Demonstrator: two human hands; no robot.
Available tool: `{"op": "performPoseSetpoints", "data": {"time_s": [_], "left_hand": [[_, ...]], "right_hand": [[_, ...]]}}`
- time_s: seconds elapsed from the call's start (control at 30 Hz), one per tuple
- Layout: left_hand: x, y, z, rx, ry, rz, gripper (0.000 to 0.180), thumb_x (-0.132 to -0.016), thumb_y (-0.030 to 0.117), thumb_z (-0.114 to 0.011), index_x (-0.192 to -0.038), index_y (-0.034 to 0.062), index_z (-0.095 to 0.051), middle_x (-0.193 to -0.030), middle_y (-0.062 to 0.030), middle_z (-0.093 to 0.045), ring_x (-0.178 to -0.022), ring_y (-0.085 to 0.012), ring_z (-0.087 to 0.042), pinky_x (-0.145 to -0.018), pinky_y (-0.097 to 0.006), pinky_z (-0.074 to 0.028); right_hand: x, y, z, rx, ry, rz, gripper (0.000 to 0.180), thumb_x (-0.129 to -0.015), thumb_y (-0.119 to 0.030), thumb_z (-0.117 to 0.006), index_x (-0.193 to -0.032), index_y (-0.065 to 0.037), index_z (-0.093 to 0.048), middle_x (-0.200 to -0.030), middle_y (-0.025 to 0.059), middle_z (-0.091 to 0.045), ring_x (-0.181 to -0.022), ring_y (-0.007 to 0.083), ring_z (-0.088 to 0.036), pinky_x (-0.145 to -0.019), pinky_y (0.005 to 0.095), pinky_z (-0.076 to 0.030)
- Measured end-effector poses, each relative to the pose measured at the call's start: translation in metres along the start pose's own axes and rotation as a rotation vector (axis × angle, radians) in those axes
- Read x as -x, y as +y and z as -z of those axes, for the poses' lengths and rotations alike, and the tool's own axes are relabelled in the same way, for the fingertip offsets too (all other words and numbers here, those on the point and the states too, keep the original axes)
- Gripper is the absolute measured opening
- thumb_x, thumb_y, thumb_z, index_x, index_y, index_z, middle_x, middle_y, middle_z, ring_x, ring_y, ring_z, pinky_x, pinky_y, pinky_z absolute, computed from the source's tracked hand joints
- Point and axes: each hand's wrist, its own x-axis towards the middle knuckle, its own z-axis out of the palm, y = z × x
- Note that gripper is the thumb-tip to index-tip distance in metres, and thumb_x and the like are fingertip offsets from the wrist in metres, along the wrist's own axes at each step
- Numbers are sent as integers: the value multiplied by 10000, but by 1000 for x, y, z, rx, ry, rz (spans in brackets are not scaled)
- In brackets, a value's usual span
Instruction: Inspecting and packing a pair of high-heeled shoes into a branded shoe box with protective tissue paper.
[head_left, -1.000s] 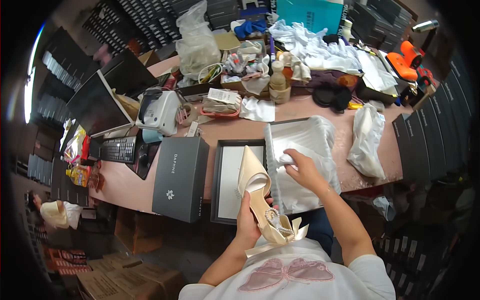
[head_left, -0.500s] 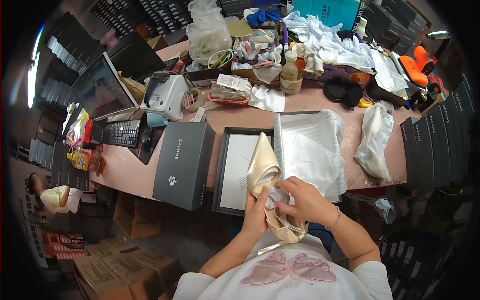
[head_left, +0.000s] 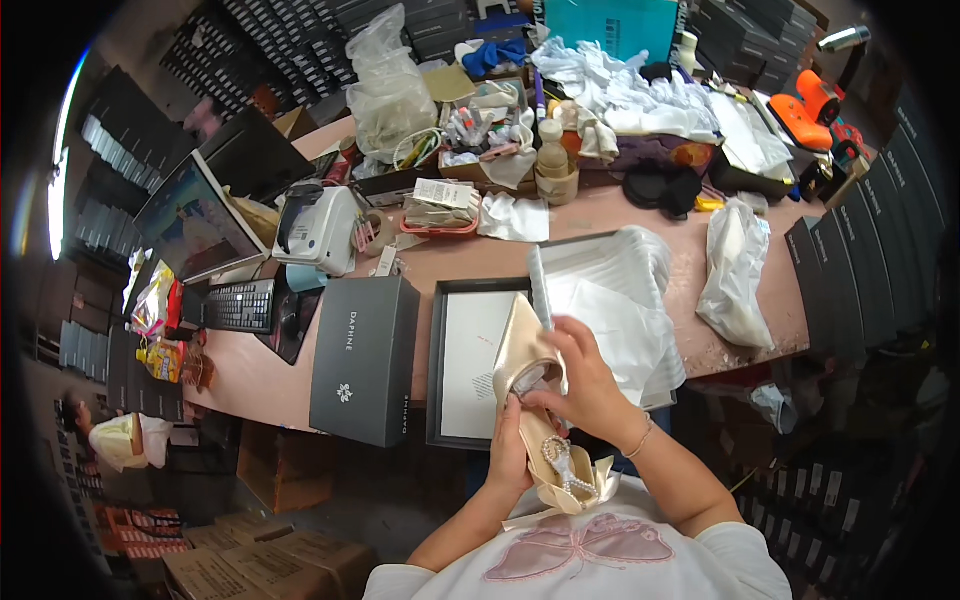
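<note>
A cream satin shoe (head_left: pixel 522 338) with a pointed toe is held in front of my chest, toe pointing away from me. My left hand (head_left: pixel 511 450) grips its left side near the middle. My right hand (head_left: pixel 590 388) is closed on the right side of the opening, thumb at the inner edge and fingers along the toe part. White stuffing (head_left: pixel 533 378) shows inside the toe. A string of pearl beads (head_left: pixel 562 466) lies in the heel part, beside a cream bow (head_left: pixel 597 484). Beyond the shoe stands an open dark box (head_left: pixel 436 375) with a white sheet inside.
Left of the box lies a dark lidded shoe box (head_left: pixel 366 350). White tissue paper (head_left: pixel 610 290) fills a box at right, with a plastic-wrapped item (head_left: pixel 735 275) farther right. A label printer (head_left: pixel 320 230), keyboard (head_left: pixel 240 305) and monitor (head_left: pixel 203 220) stand left. Another person (head_left: pixel 125 440) is at far left.
My right hand has moved from over the shoe's opening toward the toe. The white stuffing now sits deeper in the toe, and the pearl string shows more fully. The whole view has shifted slightly.
</note>
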Motion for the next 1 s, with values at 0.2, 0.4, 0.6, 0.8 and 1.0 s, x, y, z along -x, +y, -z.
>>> {"op": "performPoseSetpoints", "data": {"time_s": [0.2,0.4,0.6,0.8,1.0], "left_hand": [[6,-18,-24,-265,108,-12,413,-1001,422,-399,-1056,39,-545,-775,-85,-588,-620,-166,-592,-565,-283,-528],[-26,70,4,-292,17,-204,413,-985,337,-469,-1270,38,-456,-1048,-121,-563,-844,-183,-567,-729,-310,-504],[-42,84,-7,-551,165,-868,483,-960,129,-531,-1392,-2,-359,-1355,-151,-439,-1267,-215,-426,-1077,-341,-328],[-29,17,-57,-570,-234,-829,926,-794,329,-765,-1453,-14,-213,-1497,-139,-249,-1397,-257,-240,-1139,-419,-198],[-57,-27,-58,-448,-256,-476,636,-864,266,-707,-1380,49,-404,-1347,-83,-484,-1225,-225,-473,-1018,-357,-382]], "right_hand": [[3,36,-29,-395,76,-215,771,-758,-148,-665,-1438,-20,-326,-1316,265,-505,-1178,330,-553,-987,367,-442],[-10,59,98,102,-9,-101,887,-784,-329,-746,-1449,7,-265,-1411,261,-384,-1275,377,-431,-1055,402,-362],[85,227,209,828,168,-801,623,-740,-318,-732,-1245,-12,-532,-1196,259,-558,-1096,391,-549,-921,441,-446],[69,175,183,-52,552,-697,250,-792,-179,-590,-923,20,-668,-754,184,-660,-695,366,-633,-685,412,-502],[41,21,89,-97,146,-148,324,-810,-141,-638,-1104,-8,-604,-1063,201,-613,-994,374,-598,-864,404,-472]]}}
